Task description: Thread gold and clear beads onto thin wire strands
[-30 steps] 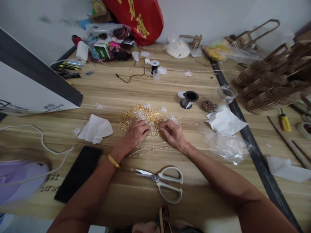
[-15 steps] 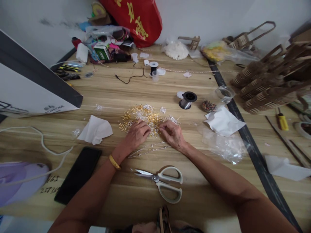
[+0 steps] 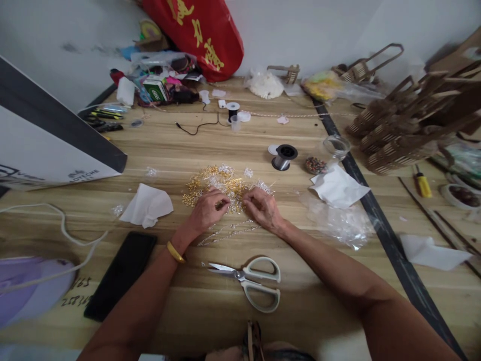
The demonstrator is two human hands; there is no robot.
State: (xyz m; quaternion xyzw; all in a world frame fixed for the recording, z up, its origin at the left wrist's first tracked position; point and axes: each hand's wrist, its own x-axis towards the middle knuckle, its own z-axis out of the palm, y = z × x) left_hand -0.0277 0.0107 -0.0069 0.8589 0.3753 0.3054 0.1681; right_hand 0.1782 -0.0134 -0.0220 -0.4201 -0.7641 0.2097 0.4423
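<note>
A loose heap of gold and silver jewelry findings [image 3: 235, 185] lies mid-table, with both hands at its near side. My left hand [image 3: 210, 208] has thumb and forefinger pinched together at the heap's front; whatever is between them is too small to make out. Across from it, my right hand [image 3: 263, 208] is also closed in a pinch, its fingertips by the silver pieces, and their contents are hidden. A thin silver chain [image 3: 229, 232] is laid out in strands just below the hands. Nearer to me rest white-handled scissors [image 3: 248, 281], blades pointing left.
A wire spool [image 3: 284, 158] and a clear jar of beads [image 3: 326, 155] stand behind the right hand. White paper [image 3: 148, 205] and a black phone [image 3: 120, 276] lie left; a plastic bag [image 3: 343, 223] lies right. Brown woven baskets [image 3: 398, 125] crowd the far right.
The view has shifted slightly, tilting up and to the right. My left thumb and forefinger now show a rounder gap behind their tips. The right hand stays at the heap in its pinch.
</note>
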